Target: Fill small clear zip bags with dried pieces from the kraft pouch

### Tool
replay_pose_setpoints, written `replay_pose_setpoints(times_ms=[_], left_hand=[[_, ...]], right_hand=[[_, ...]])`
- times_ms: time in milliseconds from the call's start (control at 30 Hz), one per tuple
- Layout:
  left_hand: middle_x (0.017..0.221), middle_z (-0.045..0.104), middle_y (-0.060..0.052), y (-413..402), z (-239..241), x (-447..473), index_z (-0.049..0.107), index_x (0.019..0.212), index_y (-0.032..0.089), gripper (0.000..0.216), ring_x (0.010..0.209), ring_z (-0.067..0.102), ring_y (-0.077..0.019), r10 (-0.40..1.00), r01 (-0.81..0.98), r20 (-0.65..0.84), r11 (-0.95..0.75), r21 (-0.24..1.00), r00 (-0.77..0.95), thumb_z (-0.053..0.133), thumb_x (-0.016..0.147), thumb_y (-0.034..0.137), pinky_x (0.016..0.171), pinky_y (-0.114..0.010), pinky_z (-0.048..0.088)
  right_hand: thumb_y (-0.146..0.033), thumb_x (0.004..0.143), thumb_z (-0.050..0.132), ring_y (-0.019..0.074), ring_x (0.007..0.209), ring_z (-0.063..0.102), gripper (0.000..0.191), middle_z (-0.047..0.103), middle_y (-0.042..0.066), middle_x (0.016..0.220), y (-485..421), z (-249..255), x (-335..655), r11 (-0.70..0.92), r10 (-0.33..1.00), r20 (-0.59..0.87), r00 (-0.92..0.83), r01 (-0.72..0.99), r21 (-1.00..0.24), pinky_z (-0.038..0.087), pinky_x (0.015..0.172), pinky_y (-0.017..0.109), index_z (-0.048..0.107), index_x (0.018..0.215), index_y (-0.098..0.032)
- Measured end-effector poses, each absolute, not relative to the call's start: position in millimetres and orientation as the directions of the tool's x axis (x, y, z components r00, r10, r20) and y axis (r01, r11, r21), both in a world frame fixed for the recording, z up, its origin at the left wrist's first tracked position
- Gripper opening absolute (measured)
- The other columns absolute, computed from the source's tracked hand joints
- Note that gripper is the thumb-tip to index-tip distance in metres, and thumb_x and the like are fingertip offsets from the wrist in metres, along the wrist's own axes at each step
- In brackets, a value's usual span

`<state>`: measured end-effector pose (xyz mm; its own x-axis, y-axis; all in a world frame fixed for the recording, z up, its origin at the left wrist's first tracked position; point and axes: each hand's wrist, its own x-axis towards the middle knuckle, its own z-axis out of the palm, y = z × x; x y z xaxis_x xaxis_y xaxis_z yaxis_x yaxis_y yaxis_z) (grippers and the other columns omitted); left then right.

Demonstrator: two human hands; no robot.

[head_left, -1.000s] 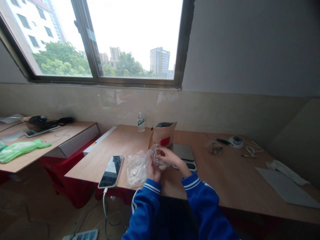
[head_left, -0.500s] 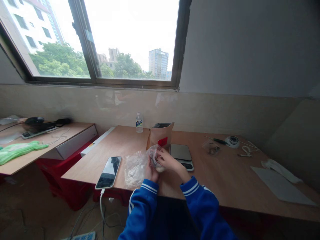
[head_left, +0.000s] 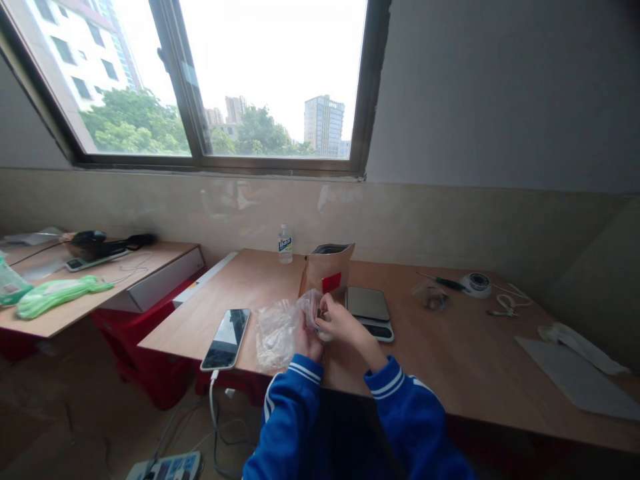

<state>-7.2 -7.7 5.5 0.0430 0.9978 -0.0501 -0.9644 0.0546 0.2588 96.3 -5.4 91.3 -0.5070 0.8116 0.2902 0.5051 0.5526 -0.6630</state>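
Observation:
A small clear zip bag [head_left: 309, 304] with a red seal line is held upright near the table's front edge. My left hand [head_left: 309, 341] is closed round its lower left side. My right hand [head_left: 334, 319] pinches at the bag's mouth from the right; its fingertips partly cover the opening, and what lies between them is hard to make out. Something pale shows low in the bag, mostly hidden by the fingers. Just behind stands an open brown paper pouch [head_left: 326, 269] with a red label. Left of my hands lies a larger clear plastic bag [head_left: 275, 337] holding crumpled clear bags.
Right of the pouch sits a digital scale [head_left: 369, 305]. A phone [head_left: 226, 339] on a charging cable lies left, a bottle [head_left: 285, 244] behind. Farther right are a small filled bag [head_left: 431, 297], a screwdriver [head_left: 447, 283], a white dome camera [head_left: 477, 285] and a white sheet [head_left: 575, 380].
The view has turned slightly left, so everything sits further right. My right fingers have shifted a little at the bag's mouth; both hands keep hold of the bag.

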Motion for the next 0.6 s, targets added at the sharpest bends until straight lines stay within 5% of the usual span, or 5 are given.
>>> replay_pose_setpoints(times_ms=[267, 600], left_hand=[[0.116, 0.064, -0.012, -8.4, 9.3, -5.8, 0.054, 0.123, 0.013, 0.043, 0.120, 0.051, -0.0216, 0.993, -0.979, -0.118, 0.006, 0.204, -0.019, 0.036, 0.093, 0.037, 0.107, -0.038, 0.035], [0.113, 0.065, -0.011, -9.8, 6.4, -5.1, 0.059, 0.118, 0.016, 0.042, 0.112, 0.057, -0.0239, 0.998, -0.953, -0.055, 0.003, 0.303, -0.014, 0.038, 0.091, 0.041, 0.100, -0.038, 0.042]], right_hand=[[-0.010, 0.072, 0.058, 0.0210, 0.082, 0.062, 0.018, 0.067, 0.007, 0.088, -5.0, 102.3, 101.7, 0.470, 0.860, 0.225, -0.457, 0.543, -0.696, 0.045, 0.074, 0.030, 0.058, 0.088, -0.019], [-0.013, 0.072, 0.059, 0.0163, 0.076, 0.062, 0.023, 0.067, 0.004, 0.092, 10.9, 114.6, 118.6, 0.410, 0.882, 0.220, -0.416, 0.450, -0.793, 0.048, 0.072, 0.030, 0.060, 0.094, -0.018]])
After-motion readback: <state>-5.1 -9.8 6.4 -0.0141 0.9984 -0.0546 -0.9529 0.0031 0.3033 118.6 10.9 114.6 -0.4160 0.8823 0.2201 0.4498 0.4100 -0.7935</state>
